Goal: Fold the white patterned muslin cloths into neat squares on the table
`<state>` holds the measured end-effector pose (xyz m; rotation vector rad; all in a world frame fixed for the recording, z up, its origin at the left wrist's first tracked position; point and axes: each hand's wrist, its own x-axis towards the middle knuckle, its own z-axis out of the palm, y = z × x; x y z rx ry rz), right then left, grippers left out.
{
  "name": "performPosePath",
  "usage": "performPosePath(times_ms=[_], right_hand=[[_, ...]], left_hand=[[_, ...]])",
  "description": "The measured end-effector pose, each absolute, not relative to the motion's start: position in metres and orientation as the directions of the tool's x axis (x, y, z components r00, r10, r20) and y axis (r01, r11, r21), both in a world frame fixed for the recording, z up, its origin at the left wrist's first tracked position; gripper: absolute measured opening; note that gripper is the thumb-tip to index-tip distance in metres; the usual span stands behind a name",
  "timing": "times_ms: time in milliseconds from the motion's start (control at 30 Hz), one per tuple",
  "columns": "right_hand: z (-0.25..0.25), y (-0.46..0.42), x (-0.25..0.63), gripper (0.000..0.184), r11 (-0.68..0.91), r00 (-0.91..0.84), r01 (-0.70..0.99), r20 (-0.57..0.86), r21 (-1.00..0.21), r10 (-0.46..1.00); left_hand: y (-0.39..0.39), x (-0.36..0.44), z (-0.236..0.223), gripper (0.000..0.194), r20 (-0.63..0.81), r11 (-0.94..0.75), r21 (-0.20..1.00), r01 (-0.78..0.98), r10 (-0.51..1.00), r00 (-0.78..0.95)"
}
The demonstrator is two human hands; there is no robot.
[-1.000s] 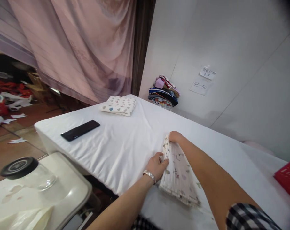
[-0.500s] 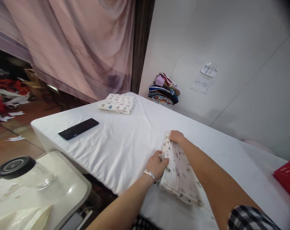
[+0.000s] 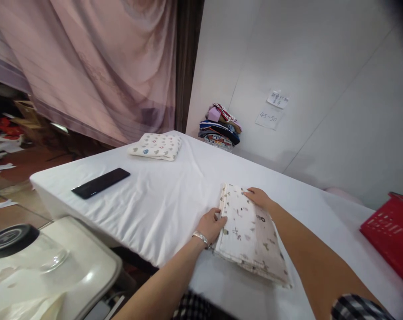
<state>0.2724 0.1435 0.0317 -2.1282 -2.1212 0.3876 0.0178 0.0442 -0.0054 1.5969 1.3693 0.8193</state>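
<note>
A folded white cloth (image 3: 251, 235) with a small printed pattern lies on the white-covered table in front of me, layered along its near edge. My left hand (image 3: 212, 226) pinches its left edge, thumb on top and fingers curled at the side; a silver bracelet circles that wrist. On the cloth's far right part rests my right hand (image 3: 259, 198), fingers stretched out over the top layer and not wrapped round it. Farther back on the table sits another folded cloth (image 3: 157, 146), white with small grey, red and blue prints.
A black phone (image 3: 101, 182) lies at the table's left side. At lower left, a lidded jar (image 3: 37, 249) stands on a cream surface. A red basket (image 3: 391, 235) is at the right edge. Stacked folded fabrics (image 3: 219, 126) sit by the wall, beyond the white table (image 3: 161, 195).
The cloth's top has spread wider and flatter to the right. My right hand has moved from its far left corner toward the right side; my left hand stays at the left edge.
</note>
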Motion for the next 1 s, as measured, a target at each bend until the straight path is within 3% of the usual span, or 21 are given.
performPosePath(times_ms=[267, 567, 733, 900, 1000], right_hand=[[0.02, 0.111, 0.334, 0.046, -0.188, 0.177, 0.92, -0.064, -0.343, 0.982], [0.014, 0.11, 0.342, 0.029, -0.25, 0.274, 0.883, 0.002, -0.398, 0.962], [0.01, 0.111, 0.346, 0.034, -0.292, 0.325, 0.864, 0.012, -0.41, 0.946], [0.014, 0.116, 0.322, 0.042, -0.242, 0.283, 0.899, 0.064, -0.365, 0.957], [0.012, 0.115, 0.291, 0.048, -0.109, 0.165, 0.945, 0.16, -0.309, 0.973]], left_hand=[[0.045, 0.016, -0.003, 0.027, -0.041, -0.045, 0.898, 0.438, 0.982, 0.186], [0.045, 0.015, -0.002, 0.032, -0.032, -0.073, 0.893, 0.443, 0.974, 0.225], [0.044, 0.016, 0.0, 0.025, -0.043, -0.067, 0.894, 0.444, 0.971, 0.233], [0.045, 0.017, 0.0, 0.02, -0.053, -0.051, 0.898, 0.436, 0.973, 0.224], [0.045, 0.017, 0.0, 0.02, -0.044, -0.064, 0.896, 0.439, 0.972, 0.231]])
